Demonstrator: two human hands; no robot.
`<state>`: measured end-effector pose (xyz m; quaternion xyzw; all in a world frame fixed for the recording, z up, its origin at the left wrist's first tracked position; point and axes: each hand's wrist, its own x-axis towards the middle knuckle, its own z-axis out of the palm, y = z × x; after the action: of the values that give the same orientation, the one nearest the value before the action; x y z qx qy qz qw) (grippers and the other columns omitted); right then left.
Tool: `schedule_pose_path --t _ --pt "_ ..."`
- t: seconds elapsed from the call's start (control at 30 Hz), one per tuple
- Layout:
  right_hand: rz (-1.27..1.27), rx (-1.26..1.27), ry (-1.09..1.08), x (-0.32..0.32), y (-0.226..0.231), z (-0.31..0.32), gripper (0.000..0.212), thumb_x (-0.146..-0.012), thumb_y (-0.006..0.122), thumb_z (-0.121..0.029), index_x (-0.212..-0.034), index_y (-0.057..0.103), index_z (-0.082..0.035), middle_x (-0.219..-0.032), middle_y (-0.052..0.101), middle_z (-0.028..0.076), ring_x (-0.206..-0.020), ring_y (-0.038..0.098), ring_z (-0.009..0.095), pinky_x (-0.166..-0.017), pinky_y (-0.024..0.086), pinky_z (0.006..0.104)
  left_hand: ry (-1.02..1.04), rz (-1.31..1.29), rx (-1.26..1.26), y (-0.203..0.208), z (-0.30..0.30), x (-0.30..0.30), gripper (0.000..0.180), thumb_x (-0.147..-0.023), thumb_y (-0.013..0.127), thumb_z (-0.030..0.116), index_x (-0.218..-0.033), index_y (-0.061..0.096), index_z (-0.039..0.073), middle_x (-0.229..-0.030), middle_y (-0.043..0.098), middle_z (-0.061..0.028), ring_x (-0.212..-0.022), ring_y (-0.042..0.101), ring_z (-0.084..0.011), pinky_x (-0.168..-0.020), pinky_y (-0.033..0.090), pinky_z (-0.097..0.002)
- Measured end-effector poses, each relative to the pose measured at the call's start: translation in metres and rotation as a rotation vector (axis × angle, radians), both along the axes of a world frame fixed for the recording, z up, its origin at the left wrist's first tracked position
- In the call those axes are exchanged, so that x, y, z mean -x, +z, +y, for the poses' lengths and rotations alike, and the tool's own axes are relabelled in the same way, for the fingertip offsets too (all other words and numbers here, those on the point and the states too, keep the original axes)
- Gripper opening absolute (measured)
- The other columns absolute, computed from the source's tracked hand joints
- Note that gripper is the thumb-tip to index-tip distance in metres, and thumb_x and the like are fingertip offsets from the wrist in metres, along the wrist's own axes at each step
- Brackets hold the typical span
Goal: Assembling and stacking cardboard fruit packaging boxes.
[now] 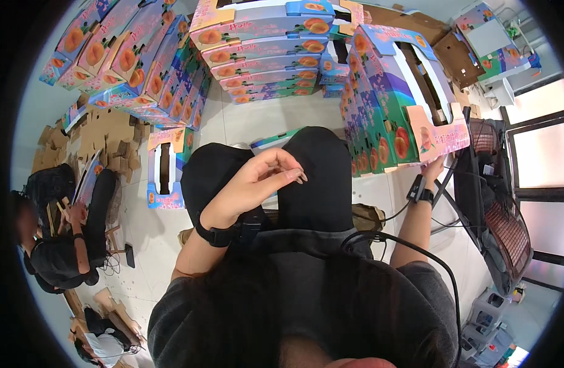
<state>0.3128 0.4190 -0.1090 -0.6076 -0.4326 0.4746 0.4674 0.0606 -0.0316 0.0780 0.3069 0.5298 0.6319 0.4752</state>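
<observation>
My left hand hangs over my lap, its fingers curled in and the thumb tip against the fingertips. Nothing shows between them. To the right, my right hand grips the near lower edge of a printed cardboard fruit box, its fingertips partly hidden by the box. This box, with peach pictures, pink end panels and a long opening in its top, is at the top of the right-hand stack. Below it, more fruit boxes show green, blue and purple sides.
Stacked fruit boxes stand ahead and at left. A single box sits on the floor left of my knees. Flattened cardboard lies further left, near a seated person. A folding chair stands at right. A black cable crosses my right side.
</observation>
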Motion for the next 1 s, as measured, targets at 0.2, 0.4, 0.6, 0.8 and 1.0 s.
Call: schedule_pose_path --t 0.2,0.4,0.6,0.8,1.0 --pt "0.106 -0.096 0.239 -0.030 -0.016 0.058 0.049 -0.093 0.041 -0.039 -0.111 0.053 0.005 -0.095 0.061 0.014 -0.071 0.061 0.025 -0.062 0.052 0.0335 -0.045 -0.085 -0.083 0.025 0.042 -0.028 0.045 -0.094 0.047 0.008 -0.136 0.030 0.005 -0.123 0.051 -0.0142 -0.098 0.059 -0.0169 -0.064 0.043 -0.0200" --pt "0.039 -0.308 0.414 -0.035 -0.059 0.088 0.050 -0.093 0.039 -0.040 -0.111 0.052 0.005 -0.094 0.060 0.015 -0.068 0.061 0.026 -0.058 0.052 0.0350 0.045 -0.554 0.251 0.004 0.172 -0.104 0.053 -0.086 0.053 0.013 -0.134 0.032 0.006 -0.123 0.050 -0.0113 -0.109 0.053 -0.0187 -0.084 0.045 -0.0325" --pt "-0.226 -0.628 0.494 -0.057 -0.092 0.134 0.051 -0.093 0.038 -0.040 -0.111 0.051 0.006 -0.094 0.059 0.015 -0.065 0.061 0.027 -0.054 0.052 0.0365 0.221 -0.825 0.111 -0.112 0.301 -0.135 0.041 -0.092 0.032 0.030 -0.121 0.049 0.006 -0.115 0.055 -0.0142 -0.101 0.058 -0.0248 -0.085 0.048 -0.0411" --pt "0.083 -0.096 0.329 -0.002 -0.036 0.066 0.051 -0.095 0.031 -0.037 -0.109 0.053 0.007 -0.102 0.059 0.019 -0.092 0.063 0.032 -0.077 0.051 0.0407 0.350 -0.630 0.078 -0.140 0.278 -0.123 0.052 -0.099 0.016 0.039 -0.126 0.047 0.006 -0.124 0.053 -0.0085 -0.114 0.049 -0.0200 -0.100 0.036 -0.0342" --pt "-0.102 -0.335 0.260 -0.026 -0.008 0.065 0.029 -0.089 0.043 -0.011 -0.104 0.060 0.008 -0.100 0.064 0.020 -0.081 0.066 0.026 -0.064 0.054 0.0369 0.143 -0.497 0.038 -0.178 0.291 -0.129 0.052 -0.100 0.018 0.041 -0.127 0.047 0.008 -0.125 0.053 -0.0059 -0.109 0.048 -0.0153 -0.097 0.034 -0.0306"
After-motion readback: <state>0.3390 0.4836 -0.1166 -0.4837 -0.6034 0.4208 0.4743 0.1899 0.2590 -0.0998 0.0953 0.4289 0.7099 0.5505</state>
